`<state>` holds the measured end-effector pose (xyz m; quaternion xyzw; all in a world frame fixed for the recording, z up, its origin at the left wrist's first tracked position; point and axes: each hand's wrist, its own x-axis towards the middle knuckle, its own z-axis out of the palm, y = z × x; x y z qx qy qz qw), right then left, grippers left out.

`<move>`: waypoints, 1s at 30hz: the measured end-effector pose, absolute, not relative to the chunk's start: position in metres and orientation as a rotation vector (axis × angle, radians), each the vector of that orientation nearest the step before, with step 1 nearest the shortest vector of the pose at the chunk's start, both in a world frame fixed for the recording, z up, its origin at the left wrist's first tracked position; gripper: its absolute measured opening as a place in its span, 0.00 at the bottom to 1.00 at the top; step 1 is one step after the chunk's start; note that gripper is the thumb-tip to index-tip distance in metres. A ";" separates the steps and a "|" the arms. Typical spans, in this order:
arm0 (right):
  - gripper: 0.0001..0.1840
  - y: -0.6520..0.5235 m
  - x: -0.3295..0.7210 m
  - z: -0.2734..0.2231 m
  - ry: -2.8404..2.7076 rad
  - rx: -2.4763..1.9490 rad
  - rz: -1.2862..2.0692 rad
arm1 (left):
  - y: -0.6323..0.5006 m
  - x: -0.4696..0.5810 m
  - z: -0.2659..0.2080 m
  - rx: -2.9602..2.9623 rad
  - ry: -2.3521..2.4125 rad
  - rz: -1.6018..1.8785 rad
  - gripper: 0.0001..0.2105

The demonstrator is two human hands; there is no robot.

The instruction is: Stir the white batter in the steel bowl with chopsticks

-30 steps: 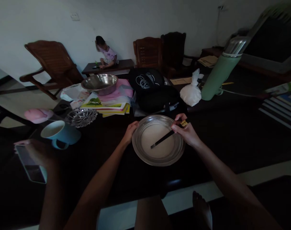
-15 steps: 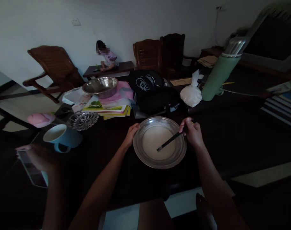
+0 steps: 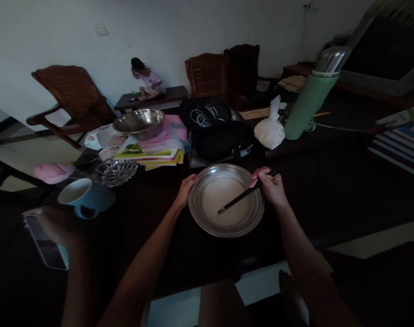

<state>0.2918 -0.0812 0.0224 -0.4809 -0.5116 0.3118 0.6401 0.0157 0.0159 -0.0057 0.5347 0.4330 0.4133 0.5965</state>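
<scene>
Metal bowl (image 3: 195, 202) taken as landmark, pale liquid (image 3: 217, 193) inside. Left hand (image 3: 186, 190) gripping the bowl's left rim. Right hand (image 3: 271, 186), above the bowl's right rim, pinching a dark chopstick-like utensil (image 3: 239, 198) by its upper part; the shaft slants down leftward over the bowl, tip at the liquid. Cannot tell whether the right hand touches the rim.

Counts: one utensil visible (could be two sticks pressed together; cannot tell). Metal bowls, two: the landmark, plus a second bowl (image 3: 152, 130) beyond it to the left, set on a pile with yellow booklets (image 3: 155, 156). Left of landmark: one blue mug (image 3: 101, 197), one glass dish (image 3: 115, 172), and another person's hand (image 3: 53, 225) with one phone (image 3: 45, 243). Beyond it to the right: one tied bag of white material (image 3: 270, 131), one green flask (image 3: 309, 106).

Surface: dark table (image 3: 329, 190) under the bowl. Room: dim, pale wall (image 3: 179, 27); three wooden chairs (image 3: 69, 93) and a seated person (image 3: 151, 81) on a low bench (image 3: 174, 94), all well beyond the bowl.
</scene>
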 end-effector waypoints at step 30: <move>0.25 -0.081 0.301 0.023 -1.007 -1.180 0.602 | 0.014 0.015 -0.004 1.241 1.038 0.978 0.15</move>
